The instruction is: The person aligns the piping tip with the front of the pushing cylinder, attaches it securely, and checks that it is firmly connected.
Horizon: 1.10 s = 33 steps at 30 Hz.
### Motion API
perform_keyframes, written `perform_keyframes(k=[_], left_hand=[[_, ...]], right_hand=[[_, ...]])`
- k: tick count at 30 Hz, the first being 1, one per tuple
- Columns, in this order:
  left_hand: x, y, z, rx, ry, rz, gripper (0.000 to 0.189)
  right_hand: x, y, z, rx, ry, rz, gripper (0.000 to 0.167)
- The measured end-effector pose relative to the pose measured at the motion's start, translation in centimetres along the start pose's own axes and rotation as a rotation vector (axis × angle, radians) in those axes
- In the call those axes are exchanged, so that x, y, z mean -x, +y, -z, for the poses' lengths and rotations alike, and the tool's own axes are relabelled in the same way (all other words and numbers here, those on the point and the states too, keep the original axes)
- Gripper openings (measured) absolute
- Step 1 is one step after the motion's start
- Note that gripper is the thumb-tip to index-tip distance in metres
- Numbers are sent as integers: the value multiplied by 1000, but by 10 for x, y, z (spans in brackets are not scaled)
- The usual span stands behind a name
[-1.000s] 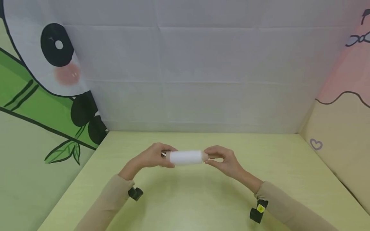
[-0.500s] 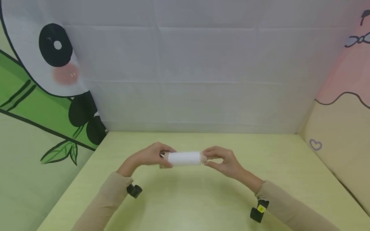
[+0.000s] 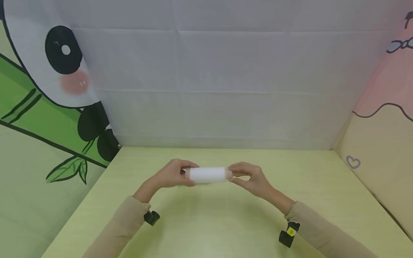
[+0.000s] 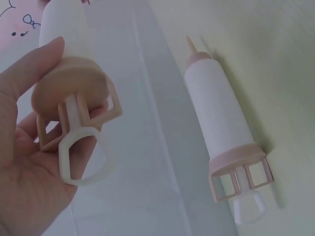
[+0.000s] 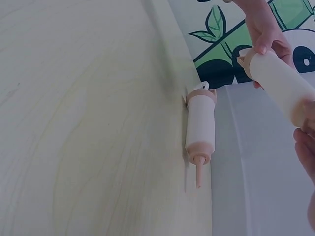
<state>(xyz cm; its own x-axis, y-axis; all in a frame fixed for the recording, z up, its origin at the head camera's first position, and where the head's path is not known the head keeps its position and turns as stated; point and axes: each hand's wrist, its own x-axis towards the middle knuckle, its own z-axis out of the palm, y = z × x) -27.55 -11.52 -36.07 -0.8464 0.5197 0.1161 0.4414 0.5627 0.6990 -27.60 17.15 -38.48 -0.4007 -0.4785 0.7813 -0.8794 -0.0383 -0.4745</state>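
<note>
A white piping syringe [image 3: 207,175] with beige ends is held level above the table, between the two hands. My left hand [image 3: 169,175] grips its handle end, thumb and fingers on opposite sides. In the left wrist view the beige finger loops and the white pull ring [image 4: 66,157] stick out beside the palm. At the other end, my right hand [image 3: 253,179] pinches the beige tip cap between thumb and fingers. A second, matching piping syringe [image 4: 219,108] lies on the table with a thin nozzle [image 5: 199,174]; in the head view the held one mostly hides it.
The pale yellow table [image 3: 213,229] ends at a grey-white backdrop [image 3: 226,89]. Printed panels stand at both sides: a panda and bamboo [image 3: 64,114] on the left, pink and beige [image 3: 380,143] on the right. Both wrists carry small black cameras.
Both hands keep their hold. The syringe moved a little left, then back right and slightly up in the head view.
</note>
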Motion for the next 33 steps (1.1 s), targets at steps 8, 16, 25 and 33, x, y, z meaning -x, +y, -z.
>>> perform_keyframes(k=[8,16,25,33], left_hand=[[10,-1,-12,32,99,-69,46],[18,-3,-14,32,105,-94,46],[21,-8,-15,37,101,-69,45],[23,-5,-15,-8,143,-114,45]], right_hand=[[7,3,-6,102,37,-112,32],[22,22,-15,158,57,-12,34],[23,16,-22,249,38,99,40],[21,15,-19,258,22,110,41]])
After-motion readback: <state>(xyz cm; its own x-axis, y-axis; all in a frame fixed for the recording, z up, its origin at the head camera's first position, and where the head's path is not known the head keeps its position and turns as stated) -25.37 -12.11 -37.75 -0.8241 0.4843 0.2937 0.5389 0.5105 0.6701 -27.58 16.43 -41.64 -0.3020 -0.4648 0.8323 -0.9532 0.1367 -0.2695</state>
